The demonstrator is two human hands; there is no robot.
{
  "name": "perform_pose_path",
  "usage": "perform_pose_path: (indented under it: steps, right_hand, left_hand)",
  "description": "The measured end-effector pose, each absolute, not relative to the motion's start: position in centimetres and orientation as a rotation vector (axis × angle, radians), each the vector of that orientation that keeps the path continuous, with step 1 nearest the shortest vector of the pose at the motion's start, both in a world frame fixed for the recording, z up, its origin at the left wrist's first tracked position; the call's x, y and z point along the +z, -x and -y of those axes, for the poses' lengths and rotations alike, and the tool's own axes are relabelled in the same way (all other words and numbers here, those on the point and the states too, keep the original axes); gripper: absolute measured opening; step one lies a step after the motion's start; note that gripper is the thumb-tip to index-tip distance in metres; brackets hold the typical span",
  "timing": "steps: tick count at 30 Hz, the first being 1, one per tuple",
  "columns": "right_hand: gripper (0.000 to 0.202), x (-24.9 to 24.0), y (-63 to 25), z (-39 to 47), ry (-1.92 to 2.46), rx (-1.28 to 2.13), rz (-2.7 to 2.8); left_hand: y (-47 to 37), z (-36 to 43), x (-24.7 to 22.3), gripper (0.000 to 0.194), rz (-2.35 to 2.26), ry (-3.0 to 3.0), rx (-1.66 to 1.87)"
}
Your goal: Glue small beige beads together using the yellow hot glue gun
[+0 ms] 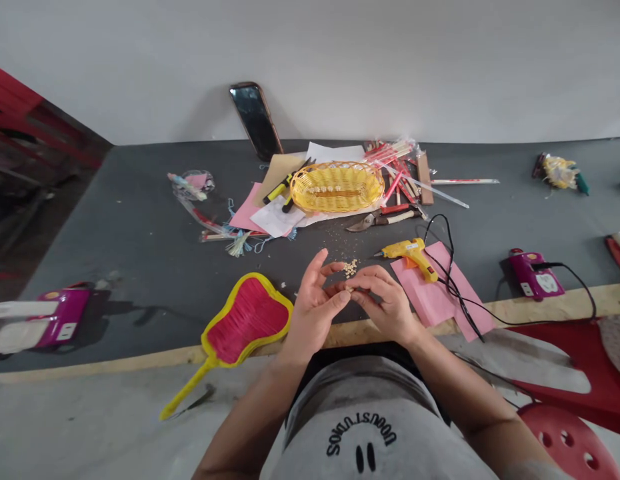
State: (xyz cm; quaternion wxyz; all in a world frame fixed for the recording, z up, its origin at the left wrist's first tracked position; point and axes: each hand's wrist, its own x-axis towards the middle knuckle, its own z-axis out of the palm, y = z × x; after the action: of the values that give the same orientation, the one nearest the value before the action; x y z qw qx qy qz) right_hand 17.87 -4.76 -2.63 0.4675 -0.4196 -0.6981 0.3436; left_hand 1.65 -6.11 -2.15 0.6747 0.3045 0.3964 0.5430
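Small pale piece (349,289): pinched where the left fingers (339,301) meet the right fingers (374,275); mostly covered, shape indeterminate from where I stand. Pale bits (351,268), just beyond the fingers: individual outlines too small to resolve. White sheet (335,152), farther beyond: partly hidden by the yellow basket (335,181). Clear-wrapped bundle (197,183), well left of the fingers: contents blurred. Pale strip (23,309), farthest left: cut off at the edge of my view. Red stool (565,460), right of the fingers and nearer: lower portion cut off.

"STUDIOS" upside down on grey shirt (370,393)
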Motion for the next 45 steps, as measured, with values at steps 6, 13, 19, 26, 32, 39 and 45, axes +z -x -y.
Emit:
perform_pose_path:
  steps: [6, 13, 19, 26, 32, 39, 45]
  right_hand:
    - [0.022, -2.7, -18.3, 5.0, 0.929, 0.957, 1.714]
    - [0.022, -2.3, -18.3, 4.1, 1.097, 1.142, 1.383]
    - [0.027, -1.2, -17.4, 4.0, 1.096, 1.235, 1.297]
    - [0.019, -0.9, -17.9, 3.5, 1.223, 0.711, 1.718]
    - [0.019, -1.4, -18.5, 2.6, 1.203, 0.573, 1.747]
    - [0.011, -1.2, -19.3, 2.5, 1.181, 0.955, 1.476]
    - [0.014, -1.9, -19.3, 3.3, 1.114, 1.015, 1.52]
  left_hand:
    - [-1.6, 6.3, -2.4, 0.069, -0.93, -0.768, 1.24]
    - [-1.7, 7.3, -3.3, 0.07, -1.189, -1.419, 1.109]
    - [-2.1, 7.3, -4.4, 0.06, -1.322, -1.879, 1.046]
    - [-1.3, 6.9, -5.1, 0.057, -1.365, -1.964, 0.983]
    - [-1.6, 7.1, -4.6, 0.051, -1.318, -1.834, 0.972]
    - [-1.1, 7.5, -2.4, 0.072, -0.786, -1.065, 0.959]
    - [-0.5, 7.1, -1.9, 0.075, -0.63, -0.852, 1.002]
